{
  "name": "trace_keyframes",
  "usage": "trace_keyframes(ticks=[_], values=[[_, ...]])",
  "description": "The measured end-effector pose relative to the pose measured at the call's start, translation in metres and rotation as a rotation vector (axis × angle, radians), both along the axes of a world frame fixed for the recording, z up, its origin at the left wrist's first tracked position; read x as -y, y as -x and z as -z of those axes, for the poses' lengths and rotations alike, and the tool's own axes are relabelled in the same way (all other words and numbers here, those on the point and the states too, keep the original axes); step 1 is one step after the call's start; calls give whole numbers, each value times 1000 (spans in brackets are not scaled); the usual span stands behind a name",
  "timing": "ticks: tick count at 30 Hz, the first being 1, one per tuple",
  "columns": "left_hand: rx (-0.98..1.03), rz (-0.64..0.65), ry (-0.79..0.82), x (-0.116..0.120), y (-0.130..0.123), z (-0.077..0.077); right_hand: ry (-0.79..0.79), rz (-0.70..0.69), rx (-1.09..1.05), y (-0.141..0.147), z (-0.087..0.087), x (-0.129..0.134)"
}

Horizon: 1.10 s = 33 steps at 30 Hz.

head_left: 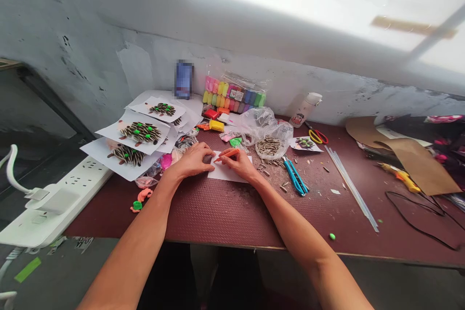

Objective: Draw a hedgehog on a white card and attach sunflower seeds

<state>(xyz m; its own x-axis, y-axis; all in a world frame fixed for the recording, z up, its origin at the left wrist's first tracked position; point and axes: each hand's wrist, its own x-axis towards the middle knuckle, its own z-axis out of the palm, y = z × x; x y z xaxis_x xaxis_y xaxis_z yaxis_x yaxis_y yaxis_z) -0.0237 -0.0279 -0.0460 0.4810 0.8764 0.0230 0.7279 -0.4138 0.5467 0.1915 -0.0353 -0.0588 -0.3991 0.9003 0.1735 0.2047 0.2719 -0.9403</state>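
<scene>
A small white sheet of paper [228,172] lies on the dark red table in front of me. My right hand [240,163] is closed around an orange pen [229,153], its tip low over the sheet's left part; I cannot make out any mark there. At the sheet's left edge rests my left hand [193,160], thumb and fingers apart, with the thumb touching the paper. Beyond the right hand sits a clear plastic bag [281,131] with striped sunflower seeds [268,146] in and around it. A blue utility knife [295,177] lies to the right.
Sheets with seed hedgehogs [141,131] are piled at left, near a white power strip [54,206]. Coloured clay packs [234,96], a phone [183,80] and a white bottle [306,109] stand behind. Scissors [317,135], glue sticks [352,188] and a yellow glue gun [401,178] lie right.
</scene>
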Motion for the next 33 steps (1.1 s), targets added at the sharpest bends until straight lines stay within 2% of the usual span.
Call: trace_keyframes(ticks=[19,33], values=[[5,11,-3,0,0,1,10,7,-12,-2,6,-2],[2,5,-13,0,0,2,-15,16,24,-1,1,0]])
